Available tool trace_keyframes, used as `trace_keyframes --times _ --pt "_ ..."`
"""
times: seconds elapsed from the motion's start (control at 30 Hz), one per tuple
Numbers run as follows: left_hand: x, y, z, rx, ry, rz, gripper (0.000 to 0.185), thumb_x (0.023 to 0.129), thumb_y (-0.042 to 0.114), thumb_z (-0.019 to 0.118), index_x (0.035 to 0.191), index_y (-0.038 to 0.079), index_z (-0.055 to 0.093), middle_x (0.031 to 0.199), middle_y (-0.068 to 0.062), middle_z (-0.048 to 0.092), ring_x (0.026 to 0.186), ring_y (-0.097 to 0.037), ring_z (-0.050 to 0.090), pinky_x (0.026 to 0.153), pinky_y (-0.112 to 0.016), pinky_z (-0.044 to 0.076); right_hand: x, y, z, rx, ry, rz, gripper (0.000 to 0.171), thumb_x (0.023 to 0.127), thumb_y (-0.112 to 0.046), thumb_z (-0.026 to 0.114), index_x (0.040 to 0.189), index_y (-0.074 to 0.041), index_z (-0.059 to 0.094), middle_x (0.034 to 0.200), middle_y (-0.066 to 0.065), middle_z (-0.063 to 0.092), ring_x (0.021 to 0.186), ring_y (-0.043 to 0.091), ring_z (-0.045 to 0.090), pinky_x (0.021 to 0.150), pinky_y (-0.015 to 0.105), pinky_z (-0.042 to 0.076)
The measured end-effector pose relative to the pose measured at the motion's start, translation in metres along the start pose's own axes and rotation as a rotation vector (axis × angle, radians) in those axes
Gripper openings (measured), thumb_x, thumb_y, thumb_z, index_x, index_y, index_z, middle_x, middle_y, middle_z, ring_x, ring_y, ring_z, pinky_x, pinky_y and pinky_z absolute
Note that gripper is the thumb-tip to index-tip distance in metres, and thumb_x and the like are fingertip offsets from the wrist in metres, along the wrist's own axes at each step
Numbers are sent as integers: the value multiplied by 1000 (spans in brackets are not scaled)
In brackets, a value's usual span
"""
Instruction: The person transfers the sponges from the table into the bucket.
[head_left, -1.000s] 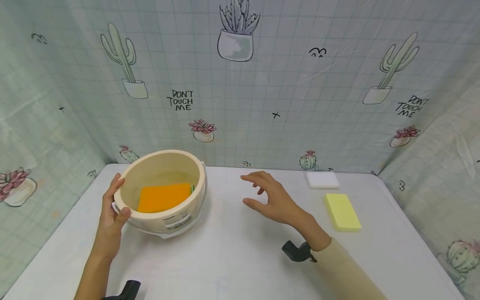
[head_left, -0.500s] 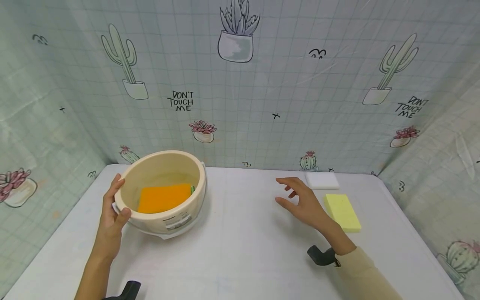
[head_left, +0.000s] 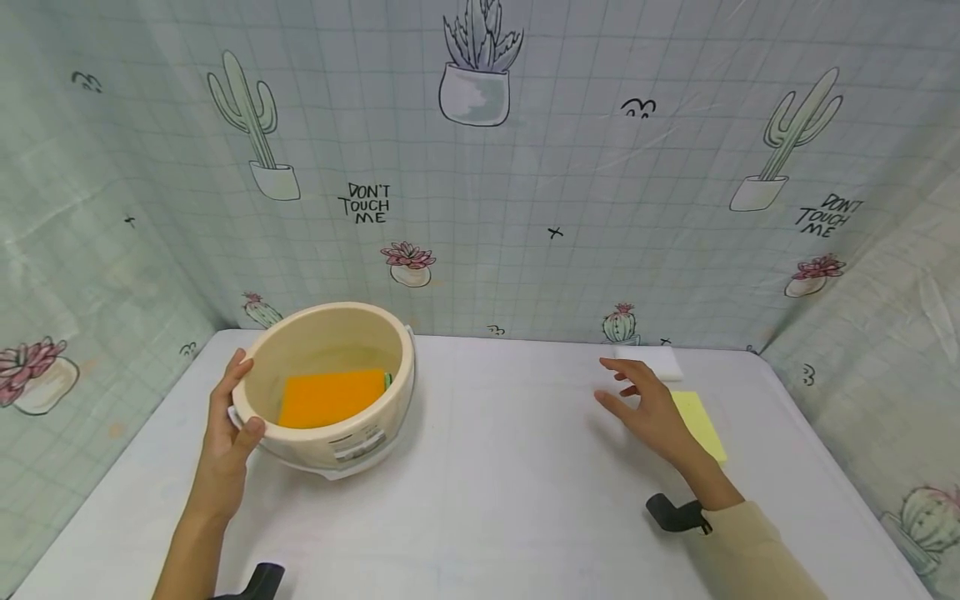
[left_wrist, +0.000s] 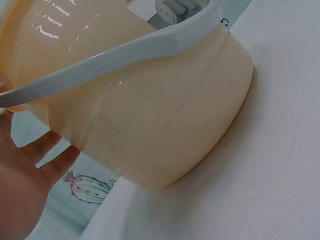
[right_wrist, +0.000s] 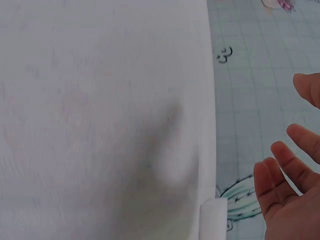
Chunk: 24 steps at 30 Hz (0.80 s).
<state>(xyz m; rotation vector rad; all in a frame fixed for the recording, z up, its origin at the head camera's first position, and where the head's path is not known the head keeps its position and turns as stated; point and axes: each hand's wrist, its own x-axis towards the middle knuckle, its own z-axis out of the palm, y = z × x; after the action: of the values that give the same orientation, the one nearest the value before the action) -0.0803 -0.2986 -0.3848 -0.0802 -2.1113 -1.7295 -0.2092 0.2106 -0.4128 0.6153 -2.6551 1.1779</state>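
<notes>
Cream bowl (head_left: 330, 392) gripped by left hand (head_left: 225, 433), right hand (head_left: 652, 412) spread empty, backdrop (head_left: 525, 208) reads "DON'T TOUCH ME"

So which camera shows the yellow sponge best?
The head view: the yellow sponge lies flat on the table, partly behind the right hand. The left wrist view shows only the bowl; the right wrist view doesn't show it.

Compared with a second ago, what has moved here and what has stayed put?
The right hand, open and holding nothing, moved right across the table, from near the middle to above the yellow sponge, just short of the white sponge. The left hand kept holding the bowl, orange sponge inside.
</notes>
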Motion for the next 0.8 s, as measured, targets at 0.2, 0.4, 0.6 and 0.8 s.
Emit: trace_keyframes --times 0.2,0.4,0.6,0.8 --pt "0 0 0 6 3 1 62 96 25 52 151 23 25 159 9 6 143 -19 10 102 -12 29 3 19 -9 -16 64 72 51 92 -27 65 137 -8 50 131 13 48 109 34 50 83 51 47" --pt "0 2 2 15 19 0 63 95 27 55 150 24 27 158 10 8 143 -19 10 104 -16 27 4 39 -17 -79 104 149 55 92 -32 64 136 -3 50 135 21 43 116 40 41 88 54 42" --pt "0 1 3 4 22 -2 63 94 28 55 150 24 27 158 11 8 143 -19 11 104 -15 28 5 52 -24 -115 130 184 56 92 -31 64 134 2 50 137 29 39 120 48 31 91 61 33" --pt "-1 1 1 48 21 -5 62 95 29 53 151 25 26 158 11 8 143 -18 11 104 -16 28 7 57 -26 -127 148 213 61 91 -33 62 134 7 46 135 34 35 121 53 27 92 65 27"
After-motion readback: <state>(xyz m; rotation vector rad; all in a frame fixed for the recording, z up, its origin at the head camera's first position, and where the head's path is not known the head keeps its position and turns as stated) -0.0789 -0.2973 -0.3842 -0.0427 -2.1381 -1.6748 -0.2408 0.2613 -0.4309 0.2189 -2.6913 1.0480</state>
